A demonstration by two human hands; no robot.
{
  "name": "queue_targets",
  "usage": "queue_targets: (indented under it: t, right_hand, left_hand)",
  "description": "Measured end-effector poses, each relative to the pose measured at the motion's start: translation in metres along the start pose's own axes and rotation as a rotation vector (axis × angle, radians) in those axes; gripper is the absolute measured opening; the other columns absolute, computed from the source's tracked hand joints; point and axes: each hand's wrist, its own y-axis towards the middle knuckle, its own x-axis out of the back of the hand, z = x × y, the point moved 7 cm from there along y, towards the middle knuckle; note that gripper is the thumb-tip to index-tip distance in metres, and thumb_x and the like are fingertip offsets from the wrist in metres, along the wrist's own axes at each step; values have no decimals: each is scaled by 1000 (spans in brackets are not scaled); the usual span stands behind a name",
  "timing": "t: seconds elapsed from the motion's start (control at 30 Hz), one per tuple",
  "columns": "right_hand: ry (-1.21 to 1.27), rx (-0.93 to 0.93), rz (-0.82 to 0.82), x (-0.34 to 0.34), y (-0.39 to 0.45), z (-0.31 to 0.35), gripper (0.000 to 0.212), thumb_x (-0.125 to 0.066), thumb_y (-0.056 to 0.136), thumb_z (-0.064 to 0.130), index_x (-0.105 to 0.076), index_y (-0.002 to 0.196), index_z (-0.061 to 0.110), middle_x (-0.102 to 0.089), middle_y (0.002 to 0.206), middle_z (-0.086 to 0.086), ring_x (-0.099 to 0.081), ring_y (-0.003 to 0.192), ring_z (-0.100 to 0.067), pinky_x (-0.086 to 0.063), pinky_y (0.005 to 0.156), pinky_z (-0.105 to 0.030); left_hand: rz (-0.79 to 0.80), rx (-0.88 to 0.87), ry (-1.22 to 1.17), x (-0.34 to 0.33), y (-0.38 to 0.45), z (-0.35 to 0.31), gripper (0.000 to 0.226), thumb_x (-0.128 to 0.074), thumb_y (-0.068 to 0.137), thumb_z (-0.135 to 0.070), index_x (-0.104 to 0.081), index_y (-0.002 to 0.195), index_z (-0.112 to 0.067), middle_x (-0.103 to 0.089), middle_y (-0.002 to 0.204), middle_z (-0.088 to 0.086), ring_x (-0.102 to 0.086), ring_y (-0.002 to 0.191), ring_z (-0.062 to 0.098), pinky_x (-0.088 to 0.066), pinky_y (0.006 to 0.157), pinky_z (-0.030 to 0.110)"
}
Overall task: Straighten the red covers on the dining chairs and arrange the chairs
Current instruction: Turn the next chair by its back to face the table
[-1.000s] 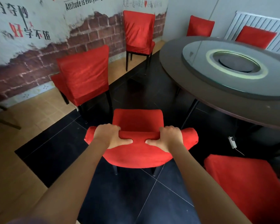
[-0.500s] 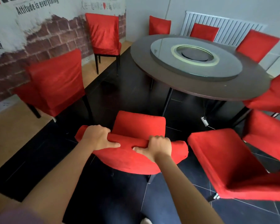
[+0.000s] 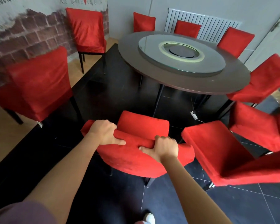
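A dining chair with a red cover (image 3: 136,160) stands right in front of me, its seat facing the round table (image 3: 181,83). My left hand (image 3: 103,131) grips the top of its backrest on the left side. My right hand (image 3: 163,147) grips the same top edge further right, thumb on the near face. The red cloth bunches between my hands. Another red-covered chair (image 3: 217,152) stands close on its right.
Two red-covered chairs (image 3: 39,81) (image 3: 87,29) stand by the brick-pattern wall on the left. Several more ring the table's far and right sides, in front of a white radiator (image 3: 205,25). A white adapter with a cable (image 3: 193,114) lies under the table. My shoe (image 3: 148,218) shows below.
The view has swung right, bringing the whole table and the right-hand chairs into sight. The chair I hold has turned and now sits closer to its right neighbour. Both hands kept their grip.
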Motion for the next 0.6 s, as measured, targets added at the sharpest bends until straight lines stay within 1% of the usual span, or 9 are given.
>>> queue_targets:
  t: [0.07,0.13,0.3,0.43,0.6]
  right_hand:
    - [-3,-1,-2,-1,5,-2,81,-16,48,97,-42,67,23,-65,74,0,-65,71,-25,-32,57,-31]
    - [-9,-2,-7,-1,11,-5,81,-17,49,97,-43,68,23,-65,74,0,-64,72,-25,-32,56,-30]
    - [-33,-19,-25,-2,28,-14,79,-17,49,96,-41,66,23,-63,71,0,-64,70,-24,-31,56,-30]
    - [-57,-28,-33,-4,44,-18,81,-16,50,95,-44,69,22,-64,72,0,-64,71,-23,-33,58,-30]
    - [-60,-40,-29,-5,60,-19,80,-17,52,95,-44,69,22,-64,72,0,-64,71,-23,-33,57,-29]
  left_hand:
    - [33,0,-4,-1,6,1,90,-26,47,-98,-62,84,-24,-54,70,-10,-52,65,14,-37,59,29]
    - [37,2,-8,-1,14,1,90,-28,49,-97,-62,85,-23,-52,69,-10,-50,64,14,-39,59,30]
    - [3,-32,-19,3,33,-1,87,-22,45,-98,-56,76,-25,-59,73,-7,-55,65,16,-41,61,31]
    - [-23,-43,-9,4,50,2,96,-20,46,-98,-64,86,-23,-64,78,-6,-61,70,16,-43,61,30]
    - [-28,-61,-3,5,67,8,99,-17,46,-99,-65,87,-23,-63,76,-6,-60,67,15,-43,59,29]
